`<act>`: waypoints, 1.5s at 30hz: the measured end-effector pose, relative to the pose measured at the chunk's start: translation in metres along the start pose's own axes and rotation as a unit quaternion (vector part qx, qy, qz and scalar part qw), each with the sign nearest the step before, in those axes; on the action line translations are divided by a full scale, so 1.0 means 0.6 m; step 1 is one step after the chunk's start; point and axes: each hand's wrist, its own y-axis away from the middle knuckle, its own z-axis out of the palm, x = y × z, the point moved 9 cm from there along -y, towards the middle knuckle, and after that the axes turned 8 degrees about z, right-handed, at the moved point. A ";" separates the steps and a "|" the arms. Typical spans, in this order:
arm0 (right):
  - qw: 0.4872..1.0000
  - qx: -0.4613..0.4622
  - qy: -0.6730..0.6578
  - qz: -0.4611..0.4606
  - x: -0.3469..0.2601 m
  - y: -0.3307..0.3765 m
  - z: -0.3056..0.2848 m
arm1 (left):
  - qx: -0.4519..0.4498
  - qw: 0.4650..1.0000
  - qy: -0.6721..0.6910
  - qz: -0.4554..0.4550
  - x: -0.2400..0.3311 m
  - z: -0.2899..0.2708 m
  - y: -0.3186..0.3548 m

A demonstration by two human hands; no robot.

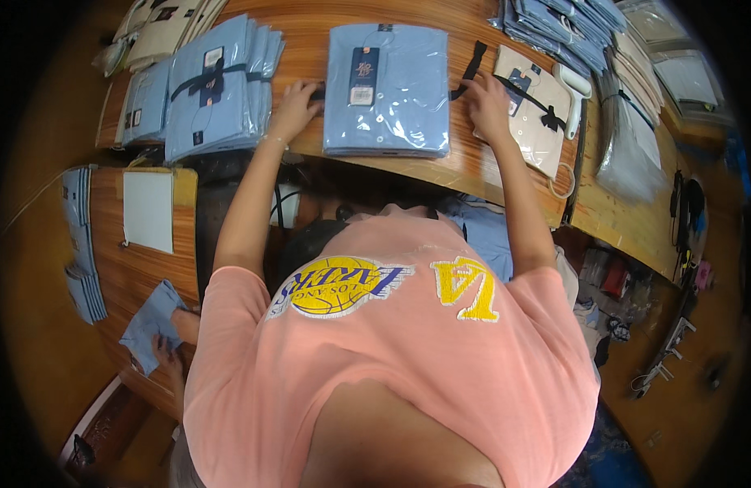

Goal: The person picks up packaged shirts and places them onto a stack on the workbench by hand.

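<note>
A stack of folded light-blue garments in clear plastic point(416, 89) lies squarely in front of me on the wooden table, with a dark tag on its top piece. On its left side my left hand point(292, 112) closes on a short bit of black ribbon point(318, 95) by the stack's edge. Across from it, my right hand point(489, 102) pinches the ribbon's other length, whose loose end sticks up past the fingers. Whether the ribbon passes beneath the stack is hidden. Next to my right hand lies a beige packed garment point(534, 134) tied with black ribbon.
Ribbon-tied light-blue packs point(229, 122) stand on the left, with beige packs point(172, 37) behind. More blue packs point(558, 28) are piled at the far right, near a white handled tool point(572, 98). At a lower-left side table, another person's hands point(168, 350) handle a blue piece point(152, 321).
</note>
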 end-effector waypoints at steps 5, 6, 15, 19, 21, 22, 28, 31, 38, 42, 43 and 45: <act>0.971 -0.231 0.052 -0.043 0.027 -0.031 0.089 | -0.078 0.951 0.202 -0.219 -0.084 0.037 -0.008; 0.961 -0.273 0.033 -0.028 0.025 -0.043 0.101 | -0.076 0.965 0.134 -0.210 -0.095 0.027 -0.010; 0.903 -0.429 -0.018 -0.006 0.057 -0.084 0.145 | -0.175 0.943 -0.092 -0.267 -0.094 -0.010 -0.043; 0.929 -0.369 0.018 0.025 0.041 -0.111 0.134 | -0.154 0.940 -0.078 -0.295 -0.149 0.030 -0.016; 0.930 -0.359 0.029 0.077 0.073 -0.114 0.128 | -0.069 0.949 0.036 -0.304 -0.156 0.025 -0.007; 0.919 -0.379 0.008 0.104 0.096 -0.116 0.116 | -0.025 0.947 0.096 -0.307 -0.157 0.019 -0.002; 0.897 -0.365 -0.142 0.207 0.130 -0.144 0.016 | 0.022 0.758 0.530 -0.379 -0.065 -0.073 -0.065; 0.896 -0.296 -0.246 0.222 0.057 -0.163 0.002 | 0.010 0.833 0.515 -0.200 -0.008 -0.093 -0.141; 0.823 -0.281 -0.481 0.111 -0.133 -0.128 0.125 | 0.006 0.963 0.252 0.090 0.157 0.023 -0.194; 0.828 -0.216 -0.511 0.076 -0.201 -0.151 0.054 | 0.050 0.973 0.214 0.068 0.161 0.028 -0.165; 0.869 -0.219 -0.443 0.030 -0.248 -0.147 0.032 | 0.068 0.971 0.215 0.082 0.162 0.034 -0.160; 0.897 -0.214 -0.387 -0.019 -0.288 -0.140 0.033 | 0.019 0.974 0.211 0.075 0.164 0.062 -0.172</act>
